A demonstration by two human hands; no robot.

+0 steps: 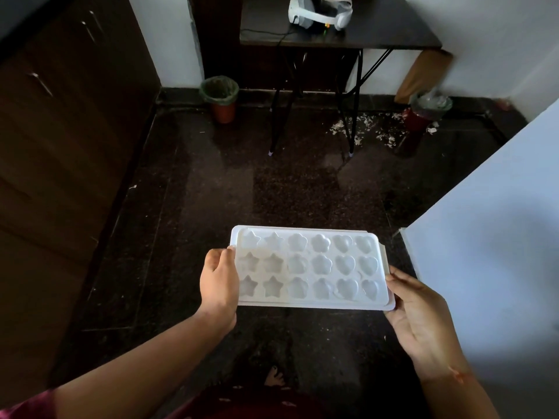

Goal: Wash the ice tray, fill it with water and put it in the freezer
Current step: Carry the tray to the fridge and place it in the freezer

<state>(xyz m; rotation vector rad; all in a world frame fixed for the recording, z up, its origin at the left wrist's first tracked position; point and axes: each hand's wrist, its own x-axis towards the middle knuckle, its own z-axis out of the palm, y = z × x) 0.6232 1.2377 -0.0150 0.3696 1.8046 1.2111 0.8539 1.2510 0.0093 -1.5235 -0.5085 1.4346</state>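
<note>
I hold one white ice tray (311, 267) level above the dark stone floor (211, 192), my left hand (219, 279) gripping its left short edge and my right hand (420, 313) clasping its right near corner, fingers underneath. The tray has eighteen moulds in three rows: six stars, six flowers, six hearts. Whether they hold water, I cannot tell. Ahead stand two lined bins, one green-lined (219, 98) and one red (429, 113), either side of one black folding table (393, 28) bearing one white headset (319, 12).
</note>
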